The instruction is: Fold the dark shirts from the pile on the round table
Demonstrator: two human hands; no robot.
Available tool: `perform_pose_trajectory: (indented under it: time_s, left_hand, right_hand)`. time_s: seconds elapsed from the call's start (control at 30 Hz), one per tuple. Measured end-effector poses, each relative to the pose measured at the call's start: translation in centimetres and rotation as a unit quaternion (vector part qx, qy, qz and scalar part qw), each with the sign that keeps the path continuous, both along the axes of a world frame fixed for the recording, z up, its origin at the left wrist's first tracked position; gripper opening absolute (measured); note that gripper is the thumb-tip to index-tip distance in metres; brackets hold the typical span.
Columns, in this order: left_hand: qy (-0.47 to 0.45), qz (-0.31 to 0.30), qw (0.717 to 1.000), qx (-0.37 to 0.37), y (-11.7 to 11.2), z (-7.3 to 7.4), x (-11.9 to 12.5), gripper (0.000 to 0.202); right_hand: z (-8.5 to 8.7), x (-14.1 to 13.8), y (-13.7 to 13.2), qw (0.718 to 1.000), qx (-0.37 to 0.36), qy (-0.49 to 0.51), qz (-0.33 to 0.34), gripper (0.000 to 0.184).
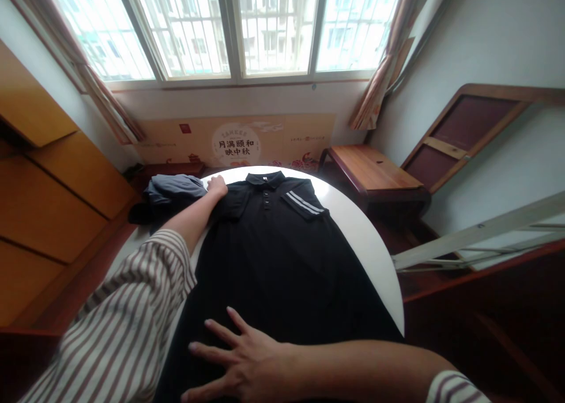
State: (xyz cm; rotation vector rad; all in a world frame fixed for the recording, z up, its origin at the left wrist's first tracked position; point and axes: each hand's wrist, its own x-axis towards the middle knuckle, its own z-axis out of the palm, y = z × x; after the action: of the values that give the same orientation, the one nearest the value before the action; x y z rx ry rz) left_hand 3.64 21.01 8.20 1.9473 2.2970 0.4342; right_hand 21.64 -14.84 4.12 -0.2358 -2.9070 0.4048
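Observation:
A black polo shirt (282, 262) lies spread face up on a white round table (375, 244), its collar at the far edge. Both short sleeves are folded inward, and the right one shows two pale stripes. My left hand (216, 185) is at the shirt's left shoulder, its fingers closed on the fabric there; the fingertips are partly hidden. Across the lower part of the shirt, my right hand (247, 359) rests flat with its fingers spread. The shirt's bottom hem is out of view.
A pile of grey and dark clothes (174, 191) sits at the table's left edge. To the right stand a low wooden stool (375, 167) and a pale metal bar (481, 232). A yellow-brown cabinet (48, 215) lines the left wall. Windows and a printed panel (176, 138) are behind.

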Motion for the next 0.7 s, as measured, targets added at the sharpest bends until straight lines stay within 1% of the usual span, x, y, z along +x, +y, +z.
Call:
perform_pose_trajectory:
  time_s: [0.07, 0.1, 0.13, 0.17, 0.2, 0.23, 0.27, 0.3, 0.33, 0.37, 0.4, 0.43, 0.47, 0.5, 0.53, 0.57, 0.6, 0.63, 0.67, 0.7]
  left_hand:
    - [0.009, -0.05, 0.998, 0.022, -2.2, 0.4, 1.3, 0.036]
    - [0.008, -0.094, 0.995, 0.043, -3.9, 0.5, 1.7, 0.035]
    - [0.004, -0.147, 0.987, 0.063, -6.3, 0.5, 1.8, 0.032]
    - [-0.003, -0.217, 0.972, 0.09, -9.1, 0.4, 1.6, 0.029]
    - [-0.02, -0.291, 0.95, 0.11, -12.5, 0.2, 1.1, 0.027]
    - [-0.033, -0.347, 0.931, 0.107, -16.2, -0.1, 0.4, 0.025]
    - [-0.041, -0.379, 0.919, 0.098, -20.2, -0.5, -0.6, 0.024]
    - [-0.048, -0.401, 0.911, 0.086, -24.2, -1.0, -1.8, 0.024]
    - [-0.056, -0.422, 0.903, 0.065, -28.1, -1.5, -3.0, 0.024]
    - [-0.064, -0.434, 0.897, 0.057, -31.7, -2.1, -4.2, 0.024]
    - [-0.063, -0.439, 0.895, 0.05, -34.9, -2.7, -5.3, 0.021]
    - [-0.05, -0.437, 0.897, 0.049, -37.6, -3.2, -6.4, 0.017]
    - [-0.032, -0.435, 0.898, 0.055, -39.8, -3.7, -7.4, 0.024]
    - [-0.01, -0.433, 0.899, 0.066, -41.6, -4.1, -8.2, 0.035]
    - [0.013, -0.434, 0.897, 0.082, -42.9, -4.5, -8.9, 0.044]
    - [0.032, -0.438, 0.893, 0.098, -43.8, -4.7, -9.5, 0.048]
    - [0.049, -0.445, 0.887, 0.112, -44.4, -4.8, -10.0, 0.048]
    - [0.06, -0.454, 0.881, 0.122, -44.8, -4.8, -10.4, 0.046]
    - [0.068, -0.465, 0.873, 0.13, -45.1, -4.8, -10.8, 0.043]
    - [0.072, -0.475, 0.867, 0.134, -45.3, -4.6, -11.0, 0.039]
  right_hand:
    - [0.9, 0.9, -0.6, 1.0, 0.003, -0.002, -0.001, 0.048]
    - [1.4, 1.7, -1.0, 1.0, 0.002, -0.001, 0.002, 0.047]
    - [2.0, 2.9, -1.5, 1.0, -0.003, -0.001, 0.003, 0.047]
    - [2.4, 4.4, -2.0, 1.0, -0.012, 0.003, -0.006, 0.047]
    - [2.7, 6.2, -2.5, 0.999, -0.021, 0.01, -0.035, 0.047]
    - [2.8, 8.4, -3.1, 0.995, -0.03, 0.021, -0.088, 0.047]
    - [2.7, 10.8, -3.7, 0.984, -0.028, 0.044, -0.169, 0.044]
    - [2.2, 13.4, -4.4, 0.959, -0.012, 0.071, -0.272, 0.036]
    - [1.6, 16.1, -5.0, 0.921, 0.017, 0.106, -0.375, 0.028]
    - [0.7, 18.6, -5.7, 0.873, 0.042, 0.139, -0.466, 0.025]
    - [-0.2, 20.9, -6.4, 0.826, 0.035, 0.146, -0.544, 0.029]
    - [-1.1, 22.8, -7.1, 0.784, 0.009, 0.153, -0.601, 0.037]
    - [-1.9, 24.2, -7.7, 0.743, -0.042, 0.165, -0.647, 0.045]
    - [-2.6, 25.2, -8.3, 0.71, -0.113, 0.175, -0.672, 0.054]
    - [-3.1, 25.6, -8.8, 0.682, -0.193, 0.193, -0.679, 0.061]
    - [-3.4, 25.6, -9.2, 0.658, -0.271, 0.215, -0.669, 0.067]
    - [-3.5, 25.3, -9.5, 0.64, -0.34, 0.237, -0.647, 0.072]
    - [-3.4, 24.8, -9.7, 0.628, -0.392, 0.259, -0.62, 0.076]
    - [-3.2, 24.2, -9.9, 0.622, -0.424, 0.282, -0.595, 0.08]
    - [-2.8, 23.7, -10.1, 0.622, -0.441, 0.298, -0.575, 0.081]
